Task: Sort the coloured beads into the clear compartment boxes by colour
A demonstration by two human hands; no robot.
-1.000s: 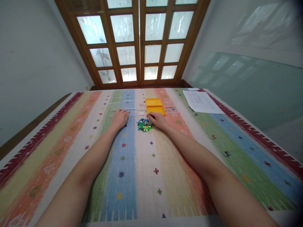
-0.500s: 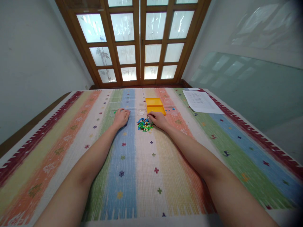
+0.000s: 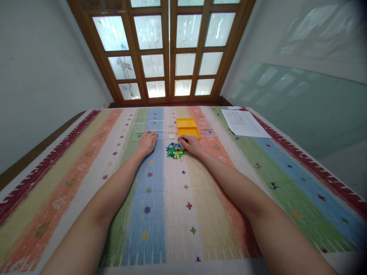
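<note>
Lying slightly farther right now, the left hand is exposing 1 green piece in the clear box; the right hand is staying at the pile's far-right edge. Whether either grip is clamping anything, I cannot tell.

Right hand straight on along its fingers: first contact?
Probably the small clear box beside the yellow box, just past the right hand; depth is unclear.
</note>
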